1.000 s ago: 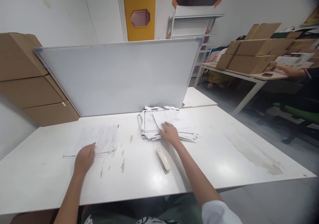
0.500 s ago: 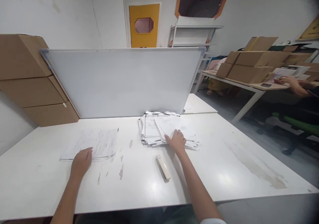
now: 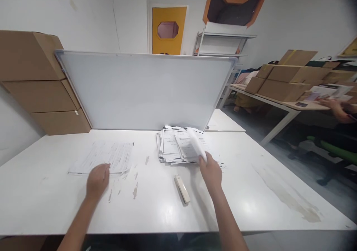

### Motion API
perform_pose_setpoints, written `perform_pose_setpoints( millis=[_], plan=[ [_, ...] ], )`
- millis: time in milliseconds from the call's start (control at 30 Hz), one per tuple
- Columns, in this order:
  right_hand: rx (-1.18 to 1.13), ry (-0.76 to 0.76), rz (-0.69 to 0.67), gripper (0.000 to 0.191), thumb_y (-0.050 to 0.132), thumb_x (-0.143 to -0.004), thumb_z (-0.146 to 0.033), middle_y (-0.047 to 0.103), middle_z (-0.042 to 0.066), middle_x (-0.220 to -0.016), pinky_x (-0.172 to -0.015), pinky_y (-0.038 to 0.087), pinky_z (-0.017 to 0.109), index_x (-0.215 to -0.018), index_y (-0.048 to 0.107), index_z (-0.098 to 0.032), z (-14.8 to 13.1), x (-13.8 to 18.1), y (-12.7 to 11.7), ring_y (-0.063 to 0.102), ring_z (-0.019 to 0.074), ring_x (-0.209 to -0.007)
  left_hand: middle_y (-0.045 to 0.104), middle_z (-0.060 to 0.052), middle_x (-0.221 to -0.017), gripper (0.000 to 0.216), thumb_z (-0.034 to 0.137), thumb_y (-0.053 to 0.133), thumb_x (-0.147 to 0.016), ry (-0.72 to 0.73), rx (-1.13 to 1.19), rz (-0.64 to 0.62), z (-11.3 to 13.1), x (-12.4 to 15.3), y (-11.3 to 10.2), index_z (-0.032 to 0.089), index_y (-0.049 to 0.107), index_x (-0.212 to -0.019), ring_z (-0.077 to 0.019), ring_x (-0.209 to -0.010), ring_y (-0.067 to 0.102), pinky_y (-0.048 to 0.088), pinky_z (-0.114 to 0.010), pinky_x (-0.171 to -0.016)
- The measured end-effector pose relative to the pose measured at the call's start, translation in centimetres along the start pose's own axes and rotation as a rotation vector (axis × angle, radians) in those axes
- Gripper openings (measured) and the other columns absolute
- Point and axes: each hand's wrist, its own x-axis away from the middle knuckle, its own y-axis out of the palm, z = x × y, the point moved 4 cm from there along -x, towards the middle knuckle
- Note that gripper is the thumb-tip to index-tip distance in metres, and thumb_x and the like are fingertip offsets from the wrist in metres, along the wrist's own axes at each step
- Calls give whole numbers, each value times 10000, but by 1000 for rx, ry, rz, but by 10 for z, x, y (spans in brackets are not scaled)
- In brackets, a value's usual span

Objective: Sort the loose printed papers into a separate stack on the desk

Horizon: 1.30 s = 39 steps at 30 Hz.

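Note:
My left hand [image 3: 97,179], its fingers curled together, is at the near edge of a flat batch of printed sheets [image 3: 107,155] on the left of the table. Whether it grips those sheets is hidden by the back of the hand. With the thumb and fingers of my right hand [image 3: 211,169] I pinch a white sheet of paper [image 3: 196,144], raised and bent over a loose pile of papers [image 3: 170,141]. A cream stapler [image 3: 182,189] lies on the table between my hands, nearer to the right one.
A whiteboard [image 3: 147,91] stands along the back of the white table [image 3: 156,214]. Cardboard boxes [image 3: 52,98] are stacked at the left. On the right, another table [image 3: 267,99] carries more boxes [image 3: 288,74], and another person's hand [image 3: 330,103] is near papers there.
My right hand has lifted the top sheet off the pile and drawn it back toward me, uncovering printed pages. My left hand has shifted slightly right along the sheets' near edge.

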Motion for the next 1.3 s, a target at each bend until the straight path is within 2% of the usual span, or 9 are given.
perform_pose_setpoints(
  millis=[67, 200, 300, 433, 600, 767, 1067, 1167, 1300],
  plan=[
    [-50, -126, -1, 446, 356, -939, -407, 694, 128, -982, -695, 458, 325, -1248, 539, -142, -13, 38, -7, 643, 259, -872, 723, -128, -895, 245, 419, 597, -755, -148, 301, -95, 48, 24, 21, 207, 708, -807, -311, -972, 635, 414, -451, -979],
    [-24, -409, -124, 392, 394, -933, -347, 702, 129, -894, -690, 475, 355, -1208, 579, -137, -56, 119, -3, 649, 264, -792, 540, -104, -1358, 588, 492, 652, -766, -600, 1121, -469, 152, 87, 75, 279, 523, -1299, -302, -1208, 532, 462, -411, -957],
    [-38, -492, -263, 402, 436, -914, -304, 702, 147, -960, -712, 491, 373, -1244, 558, -110, -80, 159, 6, 646, 278, -846, 522, -110, -1378, 551, 492, 640, -792, -1008, 1353, -408, 180, 117, 89, 235, 539, -1268, -292, -1233, 515, 472, -383, -957],
    [-147, -527, -371, 540, 448, -908, -373, 587, 160, -1285, -866, 477, 411, -1377, 435, -104, -88, 182, 16, 585, 298, -1062, 594, -86, -1303, 422, 383, 645, -815, -1318, 1266, -242, 168, 127, 77, 207, 593, -1195, -272, -1176, 568, 475, -379, -971],
    [-198, -555, -458, 615, 377, -930, -471, 312, 148, -1510, -992, 383, 485, -1432, 366, -116, -92, 195, 34, 427, 344, -1257, 649, -109, -1220, 378, 373, 522, -894, -1359, 1401, -139, 167, 128, 57, 149, 620, -1182, -248, -1185, 568, 418, -357, -1046],
    [-193, -477, -451, 629, 313, -949, -467, 212, 180, -1539, -960, 378, 526, -1455, 305, -93, -108, 202, 50, 416, 352, -1252, 636, -85, -1247, 406, 382, 521, -895, -1538, 1372, -168, 179, 149, 48, 151, 599, -1220, -230, -1283, 473, 363, -325, -1085],
    [-183, -732, -513, 779, 545, -839, -524, 262, 139, -1534, -1021, 309, 541, -1477, 253, -187, -86, 207, 55, 337, 368, -1322, 686, -100, -1158, 342, 211, 618, -839, -1339, 1253, 19, 146, 162, 29, 172, 620, -1179, -254, -1144, 599, 447, -369, -1024],
    [-182, -808, -514, 596, 528, -887, -387, 442, 101, -1445, -1041, 288, 508, -1435, 350, -235, -73, 206, 56, 402, 314, -1280, 714, -115, -1086, 362, 162, 607, -842, -1312, 1239, 95, 133, 161, 20, 146, 602, -1203, -259, -1078, 641, 467, -385, -1009],
    [-138, -872, -491, 499, 507, -899, -279, 476, 87, -1420, -985, 354, 465, -1388, 423, -225, -57, 207, 57, 452, 285, -1223, 711, -125, -1091, 328, 161, 533, -894, -1379, 1228, 141, 122, 167, 4, 126, 594, -1214, -251, -1083, 639, 483, -380, -997]
  ],
)
